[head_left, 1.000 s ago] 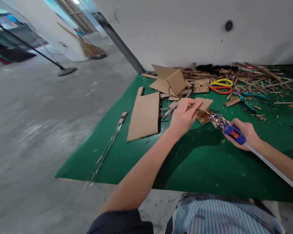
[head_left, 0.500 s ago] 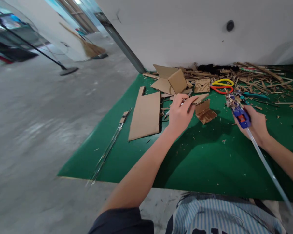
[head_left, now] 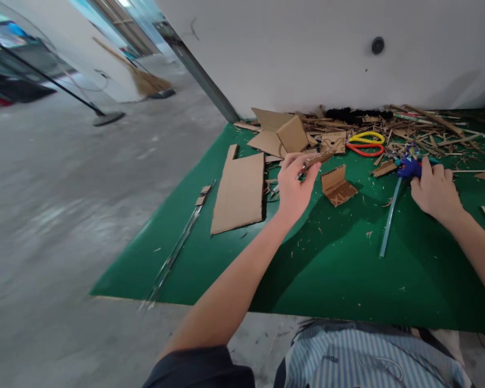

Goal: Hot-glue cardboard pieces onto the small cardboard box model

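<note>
"Where is the glue gun?"

"At the fingers and thumb of my right hand, on its left side. My fingers are loosely curled and touch it; I can't tell whether they grip it."

"And your left hand?"

"Closed in a pinch on a small cardboard piece, which sticks out beyond my fingertips to the right. Something shiny is among those fingers, too hidden to name."

"Any writing?"

"The striped shirt has small dark lettering that I can't read surely. The cardboard square by the scissors carries brown printed lines."

"Which way do they point?"

"The gun's nose is away from me, towards the wall; its clear glue stick runs back towards me, slanting slightly left. The small piece's long axis goes right and slightly away. The folded cardboard stands on the green tabletop, between my hands."
</note>
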Tool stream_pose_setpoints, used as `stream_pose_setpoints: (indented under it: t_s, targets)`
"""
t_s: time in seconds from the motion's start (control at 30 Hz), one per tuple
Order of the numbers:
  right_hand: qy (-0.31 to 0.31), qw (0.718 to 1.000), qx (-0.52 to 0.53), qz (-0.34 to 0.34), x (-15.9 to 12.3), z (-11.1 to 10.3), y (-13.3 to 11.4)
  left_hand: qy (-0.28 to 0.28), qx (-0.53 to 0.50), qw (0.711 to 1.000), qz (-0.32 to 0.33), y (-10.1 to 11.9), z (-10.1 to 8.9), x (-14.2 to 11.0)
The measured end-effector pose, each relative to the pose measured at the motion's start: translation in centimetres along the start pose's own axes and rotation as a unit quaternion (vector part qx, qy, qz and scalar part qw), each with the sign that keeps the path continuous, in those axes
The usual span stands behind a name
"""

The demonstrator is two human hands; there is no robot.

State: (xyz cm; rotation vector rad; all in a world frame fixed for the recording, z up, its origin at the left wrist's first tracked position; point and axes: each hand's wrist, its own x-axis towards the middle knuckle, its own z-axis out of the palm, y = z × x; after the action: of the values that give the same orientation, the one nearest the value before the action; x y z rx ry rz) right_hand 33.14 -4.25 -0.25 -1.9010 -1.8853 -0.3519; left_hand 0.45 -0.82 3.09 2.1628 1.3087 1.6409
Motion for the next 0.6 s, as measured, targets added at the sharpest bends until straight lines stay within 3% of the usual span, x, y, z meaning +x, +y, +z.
stream_pose_setpoints:
  t_s: [0.1,0.27,0.4,0.5,0.6]
  targets:
    - [0.013,1.000,-0.020,0.017,-0.3,-0.3,-0.5,-0.013,0.003,1.000,0.008,0.3,0.0,0.0]
    - [0.061,0.997,-0.026,-0.035,-0.5,-2.2,-1.7,-0.021,0.001,0.999,0.038,1.3,-0.1,-0.3]
    - [0.000,0.990,0.100,-0.100,-0.7,-4.6,-4.6,-0.037,-0.047,0.998,0.037,3.0,-0.2,-0.4]
    - [-0.102,0.946,0.284,-0.119,-1.3,-6.1,-7.6,-0.057,-0.109,0.992,-0.009,4.6,-0.2,-0.8]
    - [-0.182,0.876,0.444,-0.059,-1.8,-6.8,-10.3,-0.080,-0.186,0.973,-0.108,6.0,0.1,-1.4]
